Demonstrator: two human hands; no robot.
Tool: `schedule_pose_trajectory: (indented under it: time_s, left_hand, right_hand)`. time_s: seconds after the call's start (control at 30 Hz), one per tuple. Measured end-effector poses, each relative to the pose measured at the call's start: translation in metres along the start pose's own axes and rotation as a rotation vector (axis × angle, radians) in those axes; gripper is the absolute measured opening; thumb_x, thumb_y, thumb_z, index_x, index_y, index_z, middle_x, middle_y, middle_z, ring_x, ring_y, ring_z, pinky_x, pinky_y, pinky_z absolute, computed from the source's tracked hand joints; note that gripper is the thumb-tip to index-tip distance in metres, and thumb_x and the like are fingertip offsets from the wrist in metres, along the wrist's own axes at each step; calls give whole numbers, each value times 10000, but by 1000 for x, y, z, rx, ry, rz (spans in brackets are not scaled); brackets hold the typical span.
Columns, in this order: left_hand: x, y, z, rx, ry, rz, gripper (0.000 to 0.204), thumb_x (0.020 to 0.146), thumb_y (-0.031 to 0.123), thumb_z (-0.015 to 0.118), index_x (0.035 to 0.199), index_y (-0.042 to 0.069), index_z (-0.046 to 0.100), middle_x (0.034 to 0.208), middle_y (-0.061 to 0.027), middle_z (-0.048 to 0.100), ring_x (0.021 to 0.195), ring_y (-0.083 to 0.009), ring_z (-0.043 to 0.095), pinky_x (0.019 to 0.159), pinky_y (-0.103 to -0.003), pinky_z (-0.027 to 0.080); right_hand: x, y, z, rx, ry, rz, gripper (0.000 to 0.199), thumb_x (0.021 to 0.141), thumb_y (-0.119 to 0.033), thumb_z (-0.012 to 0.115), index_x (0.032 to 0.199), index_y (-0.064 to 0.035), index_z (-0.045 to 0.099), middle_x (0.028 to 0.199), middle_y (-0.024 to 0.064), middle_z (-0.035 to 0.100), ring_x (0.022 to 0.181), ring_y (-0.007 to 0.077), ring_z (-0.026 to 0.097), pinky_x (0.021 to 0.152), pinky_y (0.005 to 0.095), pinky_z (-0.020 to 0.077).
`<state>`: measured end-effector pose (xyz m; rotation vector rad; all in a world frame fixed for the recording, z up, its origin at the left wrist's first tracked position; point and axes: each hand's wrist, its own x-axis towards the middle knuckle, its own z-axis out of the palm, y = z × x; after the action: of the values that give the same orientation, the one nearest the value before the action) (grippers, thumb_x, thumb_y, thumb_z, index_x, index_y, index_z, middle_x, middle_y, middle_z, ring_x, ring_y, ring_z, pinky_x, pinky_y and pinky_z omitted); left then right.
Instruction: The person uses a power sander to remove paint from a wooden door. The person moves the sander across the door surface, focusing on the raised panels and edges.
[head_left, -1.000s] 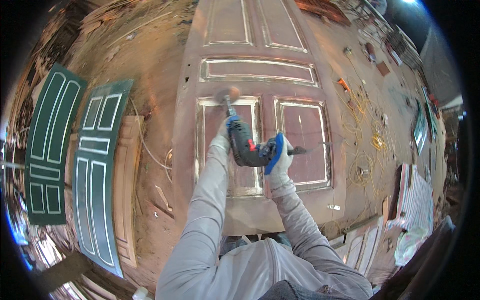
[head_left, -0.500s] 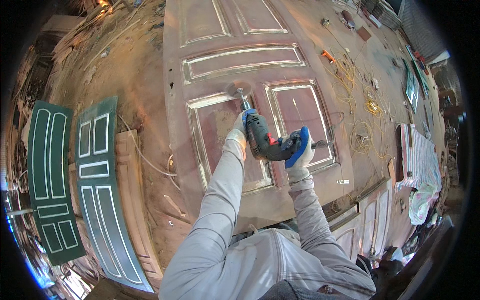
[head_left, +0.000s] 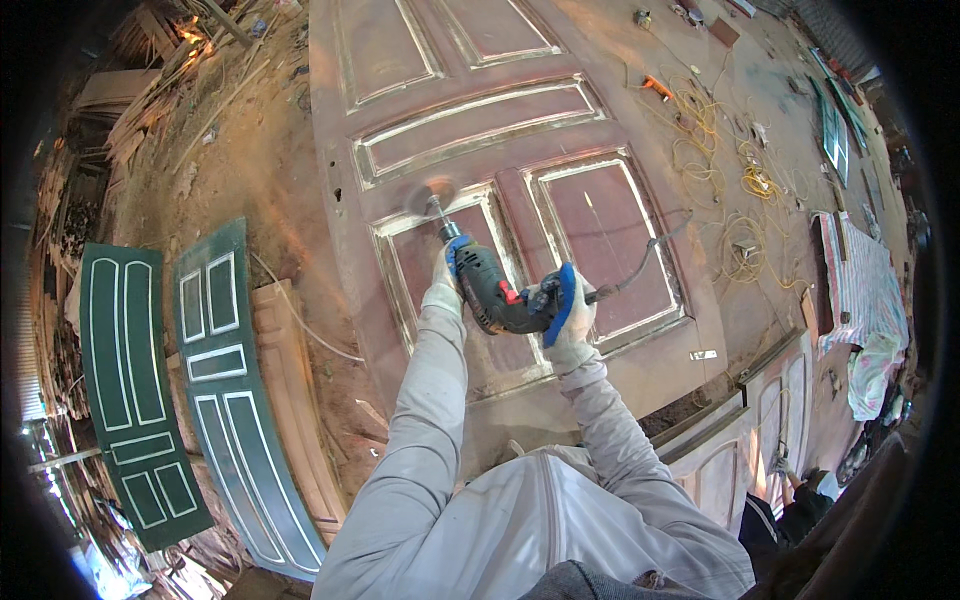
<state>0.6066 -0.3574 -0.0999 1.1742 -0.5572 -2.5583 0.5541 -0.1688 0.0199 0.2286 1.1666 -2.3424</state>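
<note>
A dark power drill [head_left: 487,285] with a red switch is in both my gloved hands. My left hand [head_left: 446,278] wraps the front of its body, just behind the chuck. Round the rear handle closes my right hand [head_left: 574,312], and the cord trails off to the right. At the drill's tip a round attachment [head_left: 432,196] is blurred by spinning. It is at the upper edge of the lower left panel of a large reddish-brown wooden door [head_left: 650,362], which lies flat. Pale, bare-looking strips frame the door's panels.
Two green doors with white outlines [head_left: 130,380] [head_left: 215,345] and a brown door [head_left: 292,385] stand at left. Yellow cords [head_left: 745,245] and an orange tool [head_left: 656,87] lie at right, beyond them a striped cloth [head_left: 855,290]. Another person [head_left: 790,505] is beside pale doors [head_left: 715,460], lower right.
The drill and both hands have moved left, carrying the spinning attachment along the panel's upper edge toward its left corner. The whole view has shifted slightly too.
</note>
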Motion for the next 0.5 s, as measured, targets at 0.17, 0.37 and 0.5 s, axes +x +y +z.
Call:
schedule_pose_trajectory:
  time_s: [0.17, 0.37, 0.5]
  left_hand:
    - [14, -27, 37, -12, -83, -107, 162, 740, 292, 658, 712, 148, 591, 622, -30, 621, 497, -185, 576, 499, -319, 483]
    - [31, -33, 46, -83, -150, -106, 128, 752, 221, 658, 761, 116, 586, 629, -41, 624, 498, -184, 587, 501, -324, 504]
    - [29, -27, 36, -45, -99, -114, 156, 753, 229, 639, 776, 82, 593, 658, -74, 631, 539, -221, 607, 538, -347, 521]
  right_hand:
    - [3, -26, -15, -96, 7, -141, 312, 926, -254, 498, 712, -28, 524, 596, 65, 498, 488, 193, 510, 538, 369, 462]
    - [3, -38, -14, -132, 1, -142, 271, 912, -236, 514, 730, -35, 528, 610, 63, 500, 495, 206, 512, 592, 417, 484]
    - [-2, -34, -7, -96, 35, -103, 262, 912, -221, 510, 726, -38, 529, 609, 59, 500, 494, 203, 509, 598, 422, 480]
